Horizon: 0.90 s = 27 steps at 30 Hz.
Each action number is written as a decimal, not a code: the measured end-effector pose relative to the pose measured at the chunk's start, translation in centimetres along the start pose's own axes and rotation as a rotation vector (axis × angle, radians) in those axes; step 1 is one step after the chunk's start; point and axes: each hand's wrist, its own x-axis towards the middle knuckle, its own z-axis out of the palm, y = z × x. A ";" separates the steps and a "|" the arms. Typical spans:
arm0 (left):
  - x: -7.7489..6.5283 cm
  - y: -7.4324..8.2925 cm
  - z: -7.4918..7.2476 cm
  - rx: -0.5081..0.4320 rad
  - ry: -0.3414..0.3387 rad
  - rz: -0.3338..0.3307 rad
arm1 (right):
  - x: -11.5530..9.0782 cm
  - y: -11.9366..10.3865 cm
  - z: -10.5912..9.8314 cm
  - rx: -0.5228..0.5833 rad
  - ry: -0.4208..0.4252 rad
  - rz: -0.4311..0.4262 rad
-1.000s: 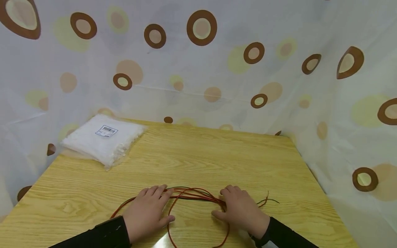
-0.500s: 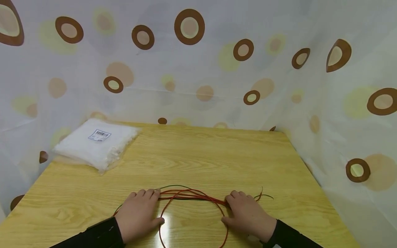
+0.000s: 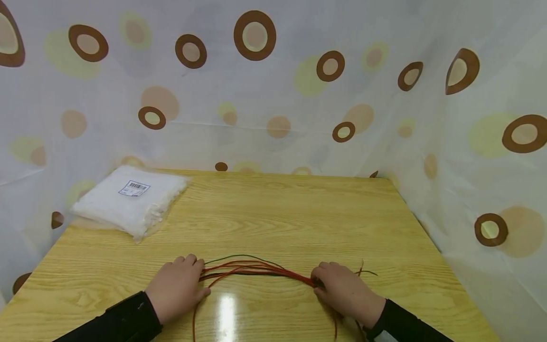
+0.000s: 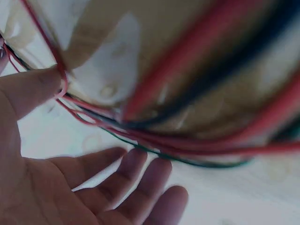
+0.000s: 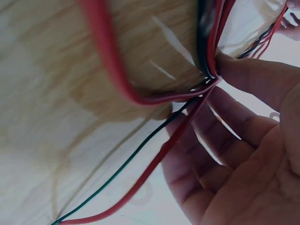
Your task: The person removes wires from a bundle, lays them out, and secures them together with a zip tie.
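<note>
A loose bundle of red, black and green wires (image 3: 299,277) stretches between my two hands near the front of the table. At its left part is my left hand (image 3: 177,285). The left wrist view shows that hand's thumb touching a red wire (image 4: 63,77), its fingers spread loosely below the bundle and apart from the thumb. My right hand (image 3: 346,289) pinches the bundle's right part; in the right wrist view the wires (image 5: 215,42) meet between thumb and fingers. Beyond that hand, wire ends (image 3: 366,272) stick out. Other lengths droop toward the front edge, partly out of view.
A clear plastic bag (image 3: 130,199) of white items with a barcode label (image 3: 134,188) lies at the back left of the wooden table (image 3: 273,209). Patterned white sheeting (image 3: 265,95) encloses the back and sides.
My left hand has slid left along the wires, away from the right hand. The right hand has drawn its fingers together on the bundle. The round red loop between them has opened out.
</note>
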 end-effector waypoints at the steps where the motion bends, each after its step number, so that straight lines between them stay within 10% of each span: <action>1: 0.1 -0.2 0.0 0.011 0.007 0.009 | 0.0 0.0 0.0 0.008 0.003 0.001; 14: 0.4 -1.2 -0.5 0.072 0.030 0.119 | 0.3 0.7 -0.1 0.025 0.010 0.001; 27: 1.2 -2.2 -0.6 0.152 0.019 0.269 | 1.0 2.8 -0.7 -0.128 0.058 -0.241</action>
